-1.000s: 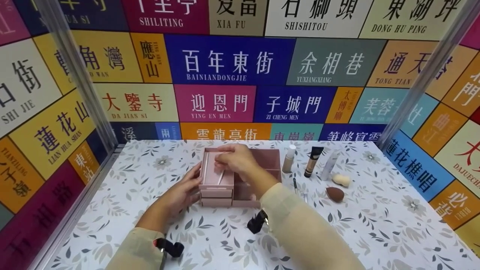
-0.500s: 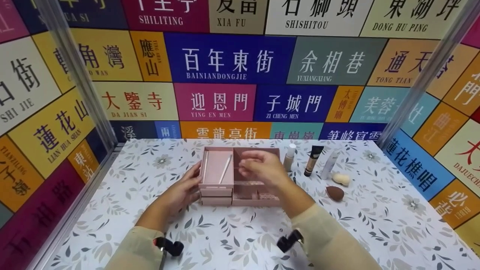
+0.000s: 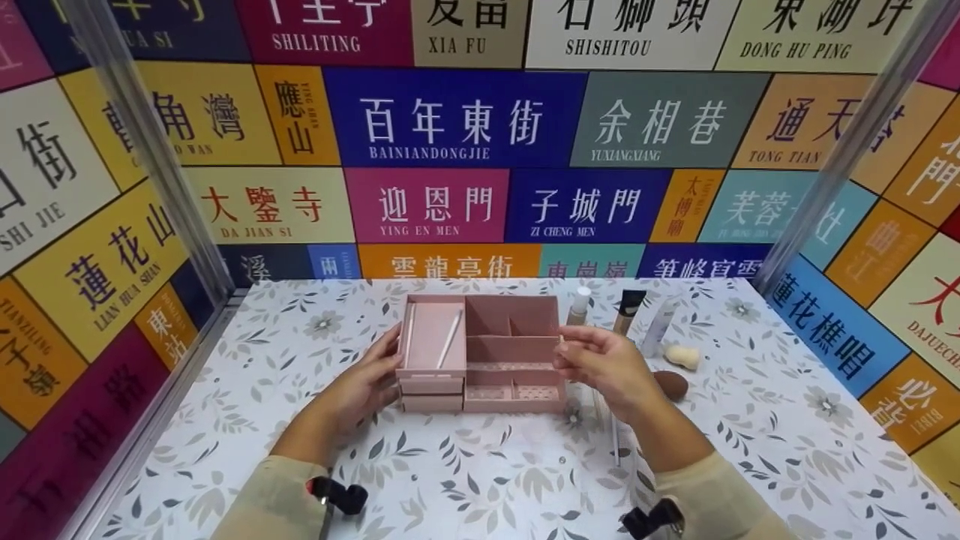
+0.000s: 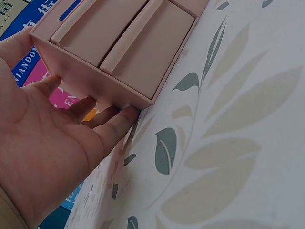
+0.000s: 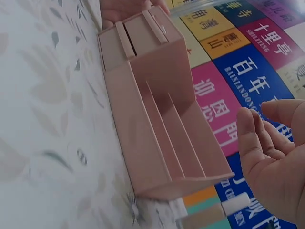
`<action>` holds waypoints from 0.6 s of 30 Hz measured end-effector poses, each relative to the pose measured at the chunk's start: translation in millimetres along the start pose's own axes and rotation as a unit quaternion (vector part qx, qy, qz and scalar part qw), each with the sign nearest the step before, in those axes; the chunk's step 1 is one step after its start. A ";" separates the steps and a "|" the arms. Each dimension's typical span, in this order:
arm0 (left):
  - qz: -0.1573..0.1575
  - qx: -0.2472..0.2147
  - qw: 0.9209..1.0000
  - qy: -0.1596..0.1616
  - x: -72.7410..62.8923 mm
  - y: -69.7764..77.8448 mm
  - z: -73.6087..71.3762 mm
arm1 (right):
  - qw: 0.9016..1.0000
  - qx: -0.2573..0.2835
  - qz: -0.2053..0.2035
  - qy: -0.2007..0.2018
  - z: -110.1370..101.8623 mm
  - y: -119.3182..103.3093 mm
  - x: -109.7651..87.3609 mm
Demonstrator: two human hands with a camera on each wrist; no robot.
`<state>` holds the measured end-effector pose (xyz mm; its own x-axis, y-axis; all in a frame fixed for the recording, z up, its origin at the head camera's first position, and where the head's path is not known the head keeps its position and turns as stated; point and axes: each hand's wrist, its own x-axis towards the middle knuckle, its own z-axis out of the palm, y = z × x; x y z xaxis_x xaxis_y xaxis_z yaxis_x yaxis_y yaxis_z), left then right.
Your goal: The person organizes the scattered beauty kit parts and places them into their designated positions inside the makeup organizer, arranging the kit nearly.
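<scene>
A pink makeup organizer (image 3: 514, 406) stands on the table, with two drawers under a shallow tray at its left and divided compartments at its right. Two slim white sticks (image 3: 449, 339) lie in that tray. My left hand (image 3: 366, 381) rests against the organizer's left side; in the left wrist view its extended fingers (image 4: 119, 126) touch the side wall. Just off the organizer's right end, my right hand (image 3: 611, 367) hovers with fingers loosely bent. Nothing shows between its fingertips (image 5: 245, 121) in the right wrist view.
Behind my right hand stand a white-capped bottle (image 3: 580, 306), a black-and-tan tube (image 3: 628, 309) and a clear bottle (image 3: 658, 326). A beige sponge (image 3: 681, 357) and a brown sponge (image 3: 671, 385) lie beside them. Thin sticks (image 3: 617, 442) lie partly under that hand.
My right hand has left the slanted white stick in the tray and moved right across the organizer to beyond its right end. My left hand stays at the left side.
</scene>
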<state>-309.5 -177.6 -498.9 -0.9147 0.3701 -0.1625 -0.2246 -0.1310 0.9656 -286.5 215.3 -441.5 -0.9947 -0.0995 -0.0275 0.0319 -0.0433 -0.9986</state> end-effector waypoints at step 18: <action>-0.008 0.002 1.000 0.005 -0.3 2.4 -1.2 | 0.997 -0.033 0.035 0.060 -73.6 17.6 -17.6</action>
<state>-310.1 -179.1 -496.8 -0.9140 0.3633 -0.1808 -0.2388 -0.1211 0.9635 -275.6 289.4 -461.9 -0.9948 0.0194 -0.0995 0.1000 0.0255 -0.9947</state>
